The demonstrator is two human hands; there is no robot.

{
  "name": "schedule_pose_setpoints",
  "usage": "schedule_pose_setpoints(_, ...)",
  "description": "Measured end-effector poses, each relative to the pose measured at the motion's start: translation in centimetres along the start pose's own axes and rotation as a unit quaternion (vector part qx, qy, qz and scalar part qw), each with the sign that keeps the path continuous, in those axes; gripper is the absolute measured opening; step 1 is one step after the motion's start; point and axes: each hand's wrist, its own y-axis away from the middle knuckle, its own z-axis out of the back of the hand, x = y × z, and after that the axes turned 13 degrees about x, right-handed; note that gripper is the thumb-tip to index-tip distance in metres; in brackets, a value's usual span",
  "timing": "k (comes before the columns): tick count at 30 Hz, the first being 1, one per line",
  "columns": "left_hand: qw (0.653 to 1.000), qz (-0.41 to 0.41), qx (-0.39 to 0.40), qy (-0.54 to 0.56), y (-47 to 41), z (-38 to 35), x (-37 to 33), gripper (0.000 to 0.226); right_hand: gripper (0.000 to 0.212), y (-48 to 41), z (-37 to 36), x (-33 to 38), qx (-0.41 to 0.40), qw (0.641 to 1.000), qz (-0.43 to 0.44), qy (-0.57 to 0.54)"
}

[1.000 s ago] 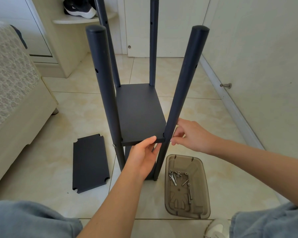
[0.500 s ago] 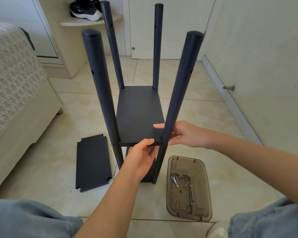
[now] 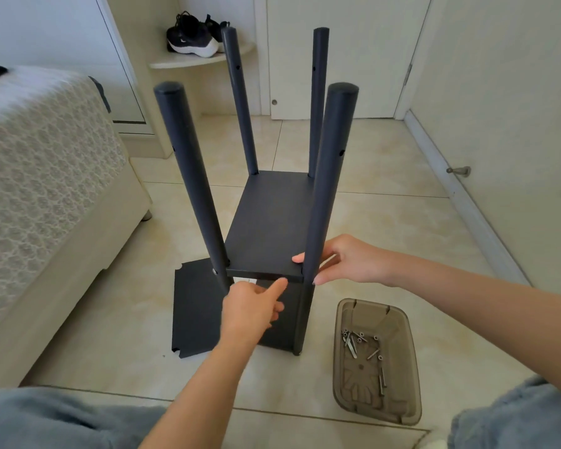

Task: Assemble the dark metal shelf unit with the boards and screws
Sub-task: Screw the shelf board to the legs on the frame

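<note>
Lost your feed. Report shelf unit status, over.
Left hand: index finger touches shelf board front edge. Right hand grips front right post at board corner. Spare board flat on floor, screws in tray, nothing blocking.

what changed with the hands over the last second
The left hand let go of its grip on the shelf board; now just one straight digit touches the board's front edge. The right hand reached its thumb past the front right post, so it now wraps round it. The spare board and screw tray stayed put.
</note>
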Motion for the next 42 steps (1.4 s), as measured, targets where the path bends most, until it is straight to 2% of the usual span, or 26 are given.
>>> schedule_pose_setpoints(1,0.988,-0.043,-0.077,-0.129,0.4,0.0,0.4,0.029,0.040,0.0,0.0,0.2,0.005,1.000,-0.003,0.000)
schedule_pose_setpoints(2,0.958,-0.103,-0.151,-0.222,0.9,0.0,0.6,0.027,0.040,0.0,-0.1,0.3,0.007,1.000,-0.005,0.001)
schedule_pose_setpoints(3,0.926,-0.180,-0.203,-0.263,1.3,-0.2,0.5,0.024,0.040,0.0,-0.2,0.4,0.007,1.000,-0.006,0.001)
schedule_pose_setpoints(5,0.873,-0.321,-0.228,-0.287,1.5,-0.5,0.5,0.024,0.041,-0.1,-0.4,0.7,0.004,1.000,-0.006,0.005)
schedule_pose_setpoints(7,0.857,-0.363,-0.179,-0.320,1.0,-0.9,0.4,0.039,0.040,-0.1,-0.5,0.8,-0.005,1.000,-0.008,0.012)
schedule_pose_setpoints(10,0.879,-0.332,-0.117,-0.321,-0.1,-1.4,0.6,0.057,0.034,-0.1,-0.4,0.8,-0.015,1.000,-0.019,0.020)
schedule_pose_setpoints(15,0.886,-0.306,-0.133,-0.321,-1.6,-1.8,0.2,0.077,0.038,-0.1,-0.6,0.6,-0.016,0.999,-0.024,0.017)
schedule_pose_setpoints(18,0.874,-0.303,-0.122,-0.360,-2.3,-1.8,0.3,0.086,0.037,-0.1,-0.5,0.5,-0.016,0.999,-0.031,0.011)
schedule_pose_setpoints(22,0.860,-0.306,-0.124,-0.388,-2.6,-1.8,0.5,0.082,0.036,-0.1,-0.4,0.6,-0.006,0.999,-0.040,0.007)
schedule_pose_setpoints(25,0.851,-0.306,-0.130,-0.407,-2.6,-1.9,0.6,0.086,0.048,-0.3,-0.3,0.6,-0.018,0.998,-0.059,-0.001)
schedule_pose_setpoints(32,0.834,-0.301,-0.144,-0.440,-3.0,-2.2,0.9,0.089,0.053,-0.9,-0.8,0.8,-0.105,0.961,-0.130,-0.219)
schedule_pose_setpoints(37,0.822,-0.305,-0.152,-0.457,-2.7,-2.4,1.1,0.081,0.028,-1.3,-1.5,1.2,-0.109,0.938,-0.132,-0.301)
schedule_pose_setpoints(42,0.818,-0.304,-0.150,-0.464,-2.7,-2.5,1.3,0.077,0.022,-1.7,-2.0,1.2,-0.119,0.924,-0.130,-0.340)
